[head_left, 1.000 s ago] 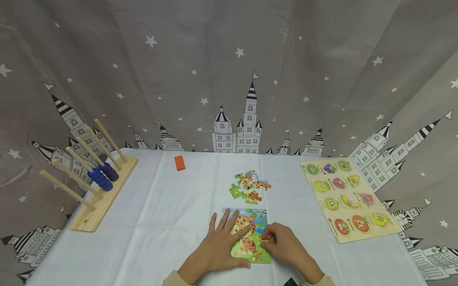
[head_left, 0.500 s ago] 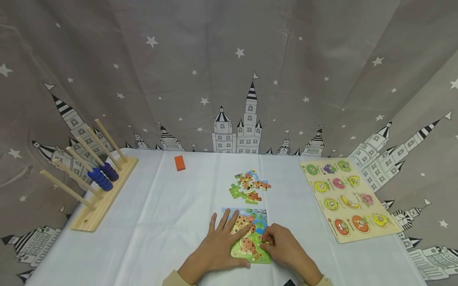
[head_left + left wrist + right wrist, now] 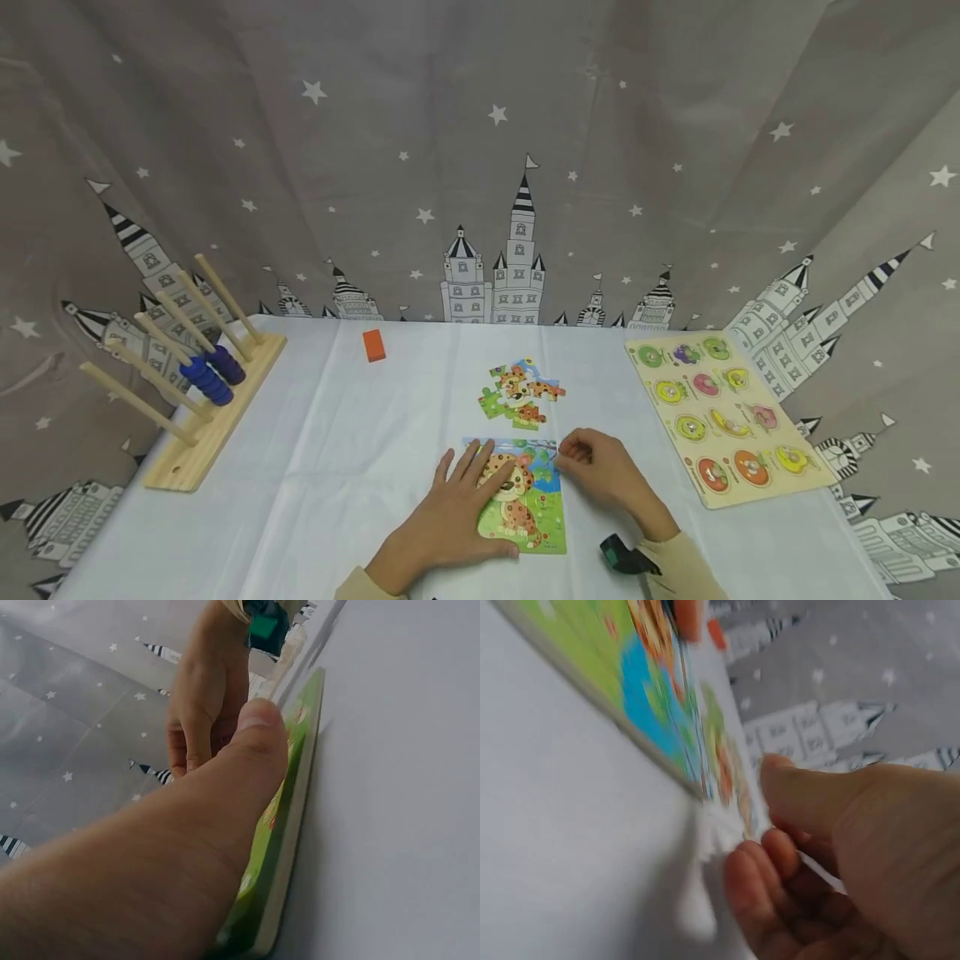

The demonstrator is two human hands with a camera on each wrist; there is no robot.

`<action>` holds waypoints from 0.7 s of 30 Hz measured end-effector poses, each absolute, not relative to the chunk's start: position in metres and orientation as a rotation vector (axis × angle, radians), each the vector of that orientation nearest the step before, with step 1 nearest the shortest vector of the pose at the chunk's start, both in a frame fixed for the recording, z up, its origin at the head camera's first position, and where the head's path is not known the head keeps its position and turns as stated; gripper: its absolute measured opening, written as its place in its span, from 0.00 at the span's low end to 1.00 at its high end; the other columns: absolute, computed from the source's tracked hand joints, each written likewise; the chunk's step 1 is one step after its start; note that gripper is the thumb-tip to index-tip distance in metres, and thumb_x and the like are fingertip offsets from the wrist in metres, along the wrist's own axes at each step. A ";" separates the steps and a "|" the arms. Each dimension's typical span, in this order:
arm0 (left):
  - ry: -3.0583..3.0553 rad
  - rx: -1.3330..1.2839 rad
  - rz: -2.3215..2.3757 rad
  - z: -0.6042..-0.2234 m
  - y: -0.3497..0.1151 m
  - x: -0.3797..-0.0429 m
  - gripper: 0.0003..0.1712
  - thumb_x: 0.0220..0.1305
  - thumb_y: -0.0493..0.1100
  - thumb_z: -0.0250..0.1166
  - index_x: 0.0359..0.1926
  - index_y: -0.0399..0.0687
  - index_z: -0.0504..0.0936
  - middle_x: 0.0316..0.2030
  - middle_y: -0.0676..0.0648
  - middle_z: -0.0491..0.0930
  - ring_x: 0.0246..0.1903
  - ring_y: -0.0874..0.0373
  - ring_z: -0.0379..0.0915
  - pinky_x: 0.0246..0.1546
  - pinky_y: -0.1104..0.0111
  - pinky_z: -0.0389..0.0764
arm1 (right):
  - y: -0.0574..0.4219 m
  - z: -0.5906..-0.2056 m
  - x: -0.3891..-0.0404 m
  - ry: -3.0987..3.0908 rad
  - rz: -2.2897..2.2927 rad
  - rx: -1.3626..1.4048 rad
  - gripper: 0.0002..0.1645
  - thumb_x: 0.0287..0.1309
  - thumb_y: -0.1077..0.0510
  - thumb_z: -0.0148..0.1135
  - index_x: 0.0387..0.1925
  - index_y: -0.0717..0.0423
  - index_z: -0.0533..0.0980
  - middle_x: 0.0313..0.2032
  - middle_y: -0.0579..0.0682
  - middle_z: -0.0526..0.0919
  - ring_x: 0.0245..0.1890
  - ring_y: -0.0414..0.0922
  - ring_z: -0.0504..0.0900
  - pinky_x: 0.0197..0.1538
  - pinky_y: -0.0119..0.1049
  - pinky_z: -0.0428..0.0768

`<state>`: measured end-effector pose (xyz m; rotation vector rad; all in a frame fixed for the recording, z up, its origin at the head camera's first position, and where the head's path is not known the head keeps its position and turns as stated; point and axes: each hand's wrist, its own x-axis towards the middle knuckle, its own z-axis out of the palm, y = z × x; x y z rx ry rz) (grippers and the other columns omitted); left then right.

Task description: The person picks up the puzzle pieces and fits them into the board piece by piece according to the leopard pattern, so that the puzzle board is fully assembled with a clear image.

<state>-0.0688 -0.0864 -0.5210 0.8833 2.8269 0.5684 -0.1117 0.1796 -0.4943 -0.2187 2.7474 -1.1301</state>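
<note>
A person's left hand [image 3: 459, 510] rests with fingers spread across the left side of a spotted-cat puzzle [image 3: 546, 512], which lies flat on a white cloth [image 3: 360, 467]; the thumb stretches along the puzzle's near edge. The right hand [image 3: 600, 468] hovers just beside the puzzle's far right part, fingers loosely curled and thumb apart from the fingertips. A dark device [image 3: 624, 557] sits beside the right sleeve [image 3: 681, 568]. Beyond both hands, near the puzzle's far edge, loose pieces [image 3: 492, 403] lie in a cluster. Well apart to the right of the right hand is a wooden fruit board [image 3: 723, 447]. Far to the left of the left hand stands a wooden peg rack [image 3: 223, 423] bearing blue rings [image 3: 206, 381] and purple rings [image 3: 225, 365]. An orange block [image 3: 373, 346] lies well beyond the left hand, before a grey castle-print curtain [image 3: 360, 167].
</note>
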 end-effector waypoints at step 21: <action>2.739 0.860 0.683 -0.517 -0.109 -0.083 0.73 0.43 0.81 0.70 0.82 0.53 0.52 0.81 0.41 0.48 0.81 0.42 0.43 0.78 0.43 0.52 | 0.174 -0.508 -0.213 2.860 -1.163 0.049 0.18 0.62 0.55 0.71 0.49 0.60 0.78 0.40 0.56 0.82 0.41 0.49 0.80 0.47 0.45 0.78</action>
